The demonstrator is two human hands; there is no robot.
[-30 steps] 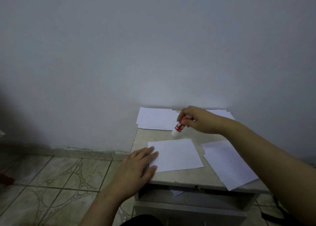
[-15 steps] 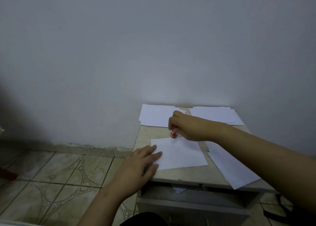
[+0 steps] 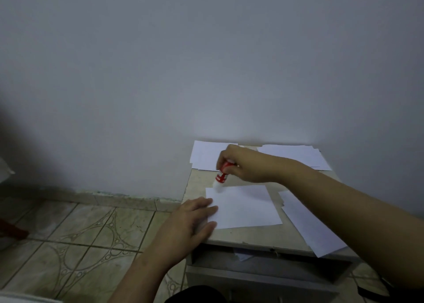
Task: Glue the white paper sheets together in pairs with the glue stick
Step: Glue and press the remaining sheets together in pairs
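— Where did we have the glue stick?

— In our right hand, fingers curled round its red barrel. It was tilted, its white tip down at the far left corner of the middle sheet. Whether the tip was actually touching the paper we could not tell; it looked at least very close.

— And our left hand?

— Flat, fingers straight, pressing on the near left edge of that same sheet, partly over the left edge of the worktop. It held nothing.

— Where did the other paper lie?

— We had one stack at the far left corner against the wall, jutting a little over the worktop's edge, and a second stack at the far right, partly behind our right forearm. A third pile lay on the right, just beside the middle sheet, slanting toward us and hanging over the front edge.

— Did the middle sheet touch any of them?

— Not that we could see; a strip of bare worktop showed between it and the right pile, and the far stacks were apart from it.

— Anything below?

— An open compartment under the top, with a scrap of paper showing inside. To the left we saw patterned floor tiles and something red at the picture's edge, too blurred to name.
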